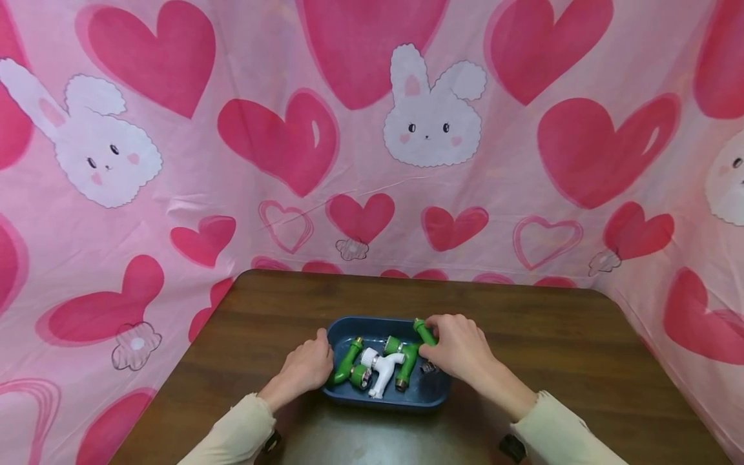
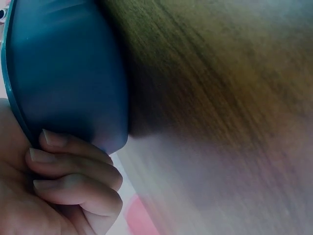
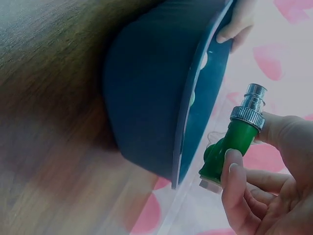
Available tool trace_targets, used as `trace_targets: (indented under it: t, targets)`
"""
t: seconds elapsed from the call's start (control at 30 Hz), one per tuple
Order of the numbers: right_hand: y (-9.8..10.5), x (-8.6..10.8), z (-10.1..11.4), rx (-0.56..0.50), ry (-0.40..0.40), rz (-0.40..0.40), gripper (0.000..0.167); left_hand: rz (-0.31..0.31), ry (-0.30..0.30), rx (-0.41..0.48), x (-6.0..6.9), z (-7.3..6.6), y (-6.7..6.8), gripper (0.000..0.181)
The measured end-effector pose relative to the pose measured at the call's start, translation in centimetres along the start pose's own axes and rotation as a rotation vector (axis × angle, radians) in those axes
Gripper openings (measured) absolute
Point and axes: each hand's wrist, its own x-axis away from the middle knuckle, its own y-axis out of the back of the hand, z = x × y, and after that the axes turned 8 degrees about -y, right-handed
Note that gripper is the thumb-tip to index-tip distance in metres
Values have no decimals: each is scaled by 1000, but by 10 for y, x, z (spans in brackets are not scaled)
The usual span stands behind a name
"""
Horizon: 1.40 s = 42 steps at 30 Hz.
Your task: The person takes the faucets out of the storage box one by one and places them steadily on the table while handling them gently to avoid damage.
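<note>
A dark blue plastic basin (image 1: pixel 378 404) sits on the table in the head view. My left hand (image 1: pixel 307 363) grips its left rim, the curled fingers (image 2: pixel 73 166) against the outer wall in the left wrist view. Above the basin's right end, my right hand (image 1: pixel 465 345) pinches a green plastic tap (image 3: pixel 234 139) between thumb and fingers; its metal hose end shows in the right wrist view. Inside the basin lie a green tap (image 1: pixel 347 365) at the left, a white tap (image 1: pixel 383 370) in the middle and another green tap (image 1: pixel 409 361) to its right.
The brown wooden table (image 1: pixel 558 361) extends around the basin on all sides. Behind it hangs a pink cloth (image 1: pixel 372 174) printed with hearts and rabbits, which also runs along both sides.
</note>
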Motion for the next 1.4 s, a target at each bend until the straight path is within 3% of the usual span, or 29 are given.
trace_targets:
  t: [0.63,1.4]
  targets:
    - [34,-4,-47,-30,-35,-64,42,16,14,-19,-1,-1,-1,41]
    - [20,-14,-83,32,-108,-17,50,16,19,-36,-2,-1,-1,43]
